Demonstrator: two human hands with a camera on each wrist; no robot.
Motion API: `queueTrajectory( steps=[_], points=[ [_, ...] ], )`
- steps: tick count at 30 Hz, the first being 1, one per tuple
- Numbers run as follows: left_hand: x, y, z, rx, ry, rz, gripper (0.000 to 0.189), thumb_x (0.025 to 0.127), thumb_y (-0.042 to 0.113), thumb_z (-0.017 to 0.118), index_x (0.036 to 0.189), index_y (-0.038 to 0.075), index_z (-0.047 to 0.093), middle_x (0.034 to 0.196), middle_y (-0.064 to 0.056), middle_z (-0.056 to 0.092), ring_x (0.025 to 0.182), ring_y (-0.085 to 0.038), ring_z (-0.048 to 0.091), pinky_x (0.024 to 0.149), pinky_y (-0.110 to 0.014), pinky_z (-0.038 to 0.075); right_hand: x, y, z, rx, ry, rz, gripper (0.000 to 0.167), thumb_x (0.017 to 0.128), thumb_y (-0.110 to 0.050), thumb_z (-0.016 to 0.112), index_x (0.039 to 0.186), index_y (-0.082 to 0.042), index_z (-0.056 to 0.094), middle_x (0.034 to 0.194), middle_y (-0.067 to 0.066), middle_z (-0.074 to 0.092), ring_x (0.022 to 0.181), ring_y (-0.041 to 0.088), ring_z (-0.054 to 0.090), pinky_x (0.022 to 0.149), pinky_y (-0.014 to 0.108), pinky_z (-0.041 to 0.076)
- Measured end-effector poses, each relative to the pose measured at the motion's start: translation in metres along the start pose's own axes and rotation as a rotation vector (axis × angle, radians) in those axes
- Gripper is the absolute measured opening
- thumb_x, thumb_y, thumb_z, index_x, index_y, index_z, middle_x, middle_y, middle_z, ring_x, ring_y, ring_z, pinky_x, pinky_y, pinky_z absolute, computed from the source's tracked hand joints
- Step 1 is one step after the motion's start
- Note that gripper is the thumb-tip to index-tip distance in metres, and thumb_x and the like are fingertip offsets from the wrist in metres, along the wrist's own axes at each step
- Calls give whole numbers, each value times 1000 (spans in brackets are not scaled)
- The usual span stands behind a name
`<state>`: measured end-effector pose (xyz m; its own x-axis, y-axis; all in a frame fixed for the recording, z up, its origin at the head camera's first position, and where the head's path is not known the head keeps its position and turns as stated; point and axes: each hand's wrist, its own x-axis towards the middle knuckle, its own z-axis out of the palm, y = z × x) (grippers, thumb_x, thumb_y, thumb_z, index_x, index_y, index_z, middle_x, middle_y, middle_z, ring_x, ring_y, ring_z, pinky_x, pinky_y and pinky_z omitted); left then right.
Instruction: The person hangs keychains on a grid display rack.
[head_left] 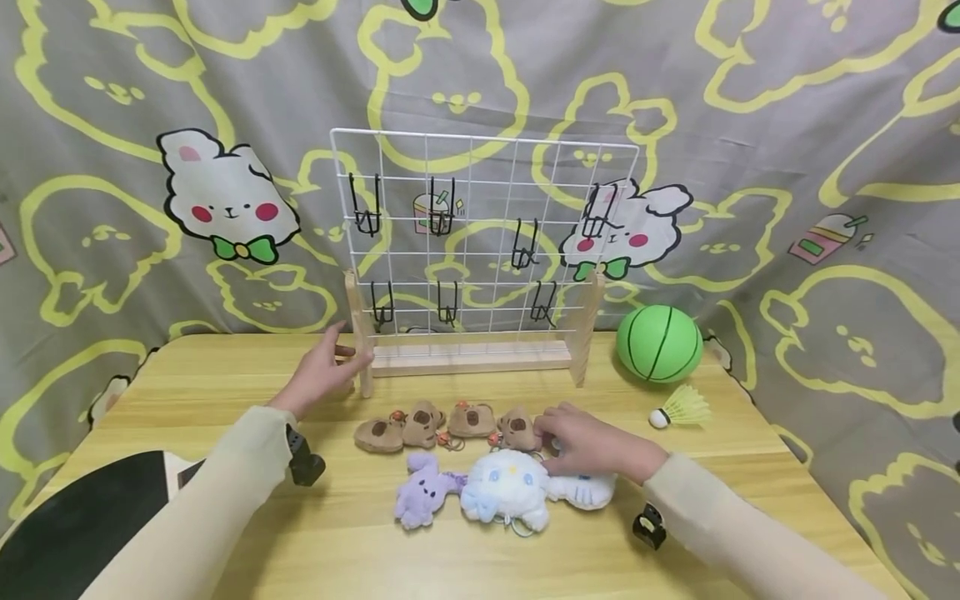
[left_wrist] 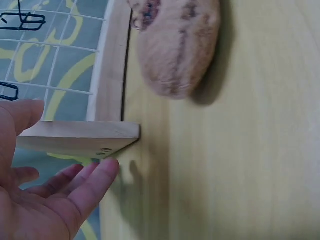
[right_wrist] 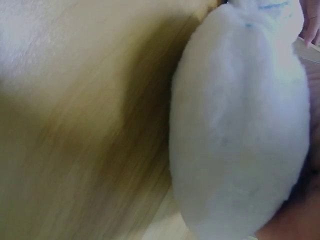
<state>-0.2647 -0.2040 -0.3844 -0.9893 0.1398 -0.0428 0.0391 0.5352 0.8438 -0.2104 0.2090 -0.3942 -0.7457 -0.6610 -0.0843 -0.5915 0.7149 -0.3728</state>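
My left hand (head_left: 324,371) is at the left wooden post (head_left: 361,333) of a white wire grid rack (head_left: 480,254). In the left wrist view its thumb and loosely straight fingers (left_wrist: 95,185) lie on either side of the post. My right hand (head_left: 588,442) reaches over a white plush (head_left: 588,492), its fingertips right at the rightmost brown plush (head_left: 517,427); I cannot tell whether they pinch it. That brown plush ends a row of several brown plush keychains. In front lie a purple plush (head_left: 422,493) and a fluffy white plush with a blue bow (head_left: 506,487).
Black hooks (head_left: 441,218) hang on the grid. A green ball (head_left: 660,343) and a yellow shuttlecock (head_left: 681,408) are at the right of the wooden table (head_left: 337,550). At front left lies a black rounded paddle (head_left: 90,521). A patterned curtain (head_left: 262,67) hangs behind.
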Motion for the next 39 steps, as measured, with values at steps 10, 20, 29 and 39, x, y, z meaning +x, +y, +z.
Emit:
queueTrajectory(
  steps=[10, 20, 29, 39],
  points=[
    [4, -4, 13, 28, -4, 6, 87, 105, 22, 62, 167, 1, 5, 144, -38, 48, 129, -50, 58, 90, -41, 65, 1, 0, 0, 84, -35, 57, 22, 79, -10, 79, 92, -15, 63, 86, -5, 59, 83, 10, 47, 72, 21, 46],
    [6, -5, 17, 57, 22, 53, 76, 105, 17, 60, 165, 0, 17, 137, -38, 54, 118, -46, 63, 80, -33, 63, -3, 6, -1, 251, -88, 49, 18, 90, -8, 75, 103, -12, 63, 92, -4, 65, 85, 6, 59, 79, 20, 57],
    [4, -6, 19, 64, 27, 67, 74, 105, 12, 58, 165, -2, 17, 142, -40, 52, 122, -49, 61, 81, -36, 65, -9, 16, -3, 284, -58, 13, 9, 97, -17, 72, 103, -15, 78, 93, -5, 77, 85, 0, 65, 85, 21, 58],
    [3, -3, 20, 80, 28, 77, 72, 105, 8, 55, 165, -3, 15, 144, -41, 50, 126, -53, 59, 84, -41, 66, -15, 34, -6, 470, 8, 72, 16, 105, -19, 61, 104, -7, 71, 92, 5, 75, 74, 4, 63, 71, 19, 56]
  ],
)
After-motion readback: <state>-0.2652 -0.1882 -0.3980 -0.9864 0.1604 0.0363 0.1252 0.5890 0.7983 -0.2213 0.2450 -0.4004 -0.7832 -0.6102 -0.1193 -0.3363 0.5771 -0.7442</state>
